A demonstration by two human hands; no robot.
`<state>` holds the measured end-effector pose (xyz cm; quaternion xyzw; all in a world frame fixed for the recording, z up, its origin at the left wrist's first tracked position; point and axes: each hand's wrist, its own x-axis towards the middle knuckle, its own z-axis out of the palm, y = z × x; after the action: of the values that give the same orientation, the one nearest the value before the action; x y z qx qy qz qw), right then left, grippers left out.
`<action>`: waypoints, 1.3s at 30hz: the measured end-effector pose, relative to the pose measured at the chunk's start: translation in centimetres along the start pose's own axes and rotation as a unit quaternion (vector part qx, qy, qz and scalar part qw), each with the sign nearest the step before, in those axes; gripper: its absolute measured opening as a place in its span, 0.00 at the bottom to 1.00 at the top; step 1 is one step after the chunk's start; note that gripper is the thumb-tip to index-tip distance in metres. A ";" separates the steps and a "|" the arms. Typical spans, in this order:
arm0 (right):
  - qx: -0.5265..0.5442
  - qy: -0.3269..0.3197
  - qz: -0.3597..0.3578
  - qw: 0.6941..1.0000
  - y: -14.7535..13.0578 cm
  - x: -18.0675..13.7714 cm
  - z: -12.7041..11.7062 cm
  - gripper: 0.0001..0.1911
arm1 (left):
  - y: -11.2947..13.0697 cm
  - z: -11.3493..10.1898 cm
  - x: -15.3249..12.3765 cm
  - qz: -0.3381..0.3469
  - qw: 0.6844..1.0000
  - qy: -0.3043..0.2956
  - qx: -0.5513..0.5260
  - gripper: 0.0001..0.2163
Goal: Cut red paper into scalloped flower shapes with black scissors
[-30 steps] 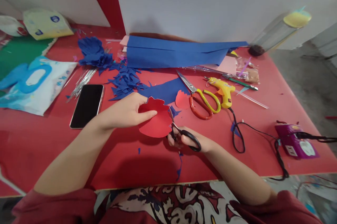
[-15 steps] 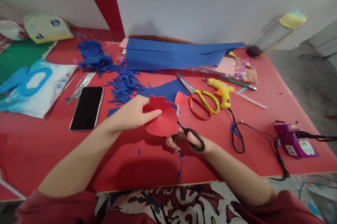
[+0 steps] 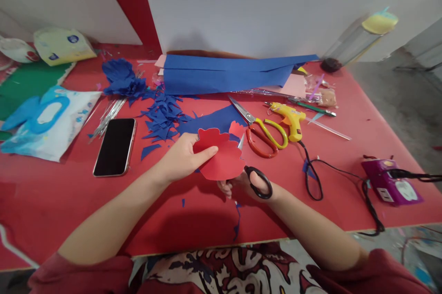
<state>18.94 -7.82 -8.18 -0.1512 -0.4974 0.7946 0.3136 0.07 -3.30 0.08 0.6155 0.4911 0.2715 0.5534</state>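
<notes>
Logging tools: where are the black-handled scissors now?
In the head view, right of centre: the black-handled scissors are in the right hand, partly behind the red paper in the left hand.

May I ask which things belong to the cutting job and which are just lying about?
In the job:
Scalloped red paper piece, in the left hand
Black-handled scissors, in the right hand

Lying about:
Red-and-yellow-handled metal scissors
Yellow plastic glue gun
Black-screened smartphone
Blue-and-white packet

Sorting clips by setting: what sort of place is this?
Likely a craft workspace; home or shop, can't tell. A yellow glue gun, red-and-yellow-handled scissors and a heap of blue cut pieces lie on the red table.
</notes>
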 end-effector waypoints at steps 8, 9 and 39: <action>-0.041 0.013 0.023 0.999 -0.4 -0.1 -0.1 0.35 | 0.1 0.1 0.0 -0.011 0.999 0.010 -0.029 0.13; -0.043 0.011 0.026 0.999 -0.6 -0.1 -0.2 0.34 | 0.0 0.2 0.0 -0.008 0.999 0.011 -0.035 0.14; -0.041 0.047 0.019 0.998 -1.1 0.3 0.2 0.26 | 0.3 -0.4 -0.3 0.057 0.991 0.050 0.109 0.09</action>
<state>19.00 -7.46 -7.09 -0.2104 -0.5110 0.7715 0.3153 -0.31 -3.39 0.50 0.6845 0.5090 0.2782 0.4416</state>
